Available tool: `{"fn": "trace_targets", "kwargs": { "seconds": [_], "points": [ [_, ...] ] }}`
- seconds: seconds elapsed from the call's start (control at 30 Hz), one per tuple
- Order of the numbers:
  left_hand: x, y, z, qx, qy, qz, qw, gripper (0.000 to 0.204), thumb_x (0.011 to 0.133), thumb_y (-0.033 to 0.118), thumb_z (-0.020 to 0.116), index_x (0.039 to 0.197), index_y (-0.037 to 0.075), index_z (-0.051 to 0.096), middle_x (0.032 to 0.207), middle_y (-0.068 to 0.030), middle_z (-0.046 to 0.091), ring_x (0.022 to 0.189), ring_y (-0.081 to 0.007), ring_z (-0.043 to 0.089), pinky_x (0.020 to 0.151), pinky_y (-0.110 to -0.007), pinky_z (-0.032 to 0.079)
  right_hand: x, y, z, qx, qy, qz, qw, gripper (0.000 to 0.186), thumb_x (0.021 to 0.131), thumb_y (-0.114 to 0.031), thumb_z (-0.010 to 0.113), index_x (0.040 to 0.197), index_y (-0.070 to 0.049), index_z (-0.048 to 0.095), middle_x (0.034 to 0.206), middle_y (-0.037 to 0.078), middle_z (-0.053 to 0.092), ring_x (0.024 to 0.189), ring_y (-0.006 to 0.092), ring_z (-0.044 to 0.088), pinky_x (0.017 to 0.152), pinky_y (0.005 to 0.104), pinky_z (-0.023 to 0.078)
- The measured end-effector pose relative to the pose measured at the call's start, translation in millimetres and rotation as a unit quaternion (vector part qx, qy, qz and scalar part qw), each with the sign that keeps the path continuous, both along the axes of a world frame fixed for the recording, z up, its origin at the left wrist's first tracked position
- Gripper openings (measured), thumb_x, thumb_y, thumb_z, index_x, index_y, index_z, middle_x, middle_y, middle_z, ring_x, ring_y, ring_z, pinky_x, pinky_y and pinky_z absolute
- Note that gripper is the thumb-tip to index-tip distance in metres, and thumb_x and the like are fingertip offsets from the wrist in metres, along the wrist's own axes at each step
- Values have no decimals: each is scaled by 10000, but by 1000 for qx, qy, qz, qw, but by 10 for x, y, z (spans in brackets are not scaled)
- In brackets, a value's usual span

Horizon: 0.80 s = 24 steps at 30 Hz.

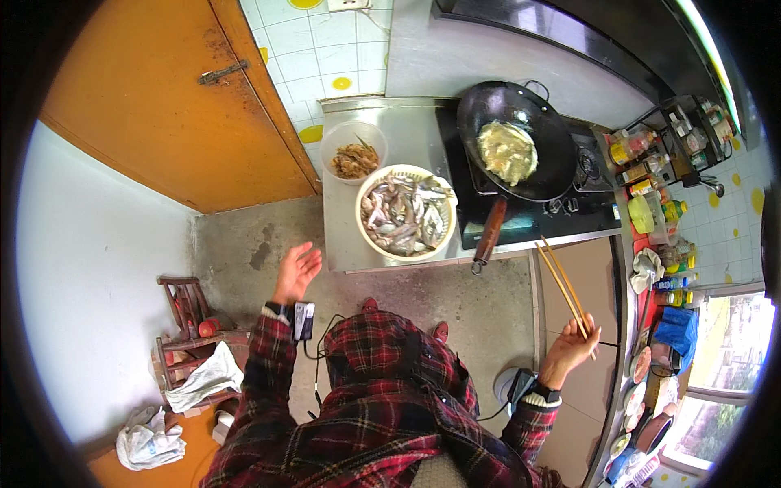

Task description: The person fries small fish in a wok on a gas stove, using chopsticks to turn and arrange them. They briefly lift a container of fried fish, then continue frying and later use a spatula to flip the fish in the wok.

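Observation:
My left hand [298, 270] is open, fingers curled loosely apart, just left of the counter's edge and below the bowls. My right hand [573, 346] grips a pair of long wooden chopsticks [561, 276], their tips near the stove's front edge. On the steel counter [342, 252] sit a cream plastic basket of small raw fish [405, 211] and, behind it, a clear bowl of browned fried pieces [353, 159]. To the right, a black wok [557, 163] on the gas stove holds pale food frying in oil [507, 151], its wooden handle [490, 229] pointing toward me.
A wooden door [154, 98] stands behind left. At the lower left are a wooden chair [187, 342] with a white cloth and a white bag [150, 439]. Condiment bottles and a rack [683, 138] line the right wall, with plates and a window [724, 350] further down.

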State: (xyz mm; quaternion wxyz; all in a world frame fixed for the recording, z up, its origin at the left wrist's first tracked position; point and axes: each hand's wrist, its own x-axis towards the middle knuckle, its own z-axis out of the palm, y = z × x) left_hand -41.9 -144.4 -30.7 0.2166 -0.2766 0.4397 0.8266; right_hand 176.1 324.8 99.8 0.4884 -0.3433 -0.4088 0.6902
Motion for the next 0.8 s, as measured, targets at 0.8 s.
{"fn": "trace_targets", "kwargs": {
  "seconds": [0.8],
  "points": [
    [990,3094,705,-83,93,-90,988,467,836,409,605,1098,45,475,1019,-106,563,906,-180,565,784,-316,490,455,1924,-122,-69,20,108,992,325,938,-314,444,940,-28,599,743,25,602,604,95,588,493,158,452]
  ]
}}
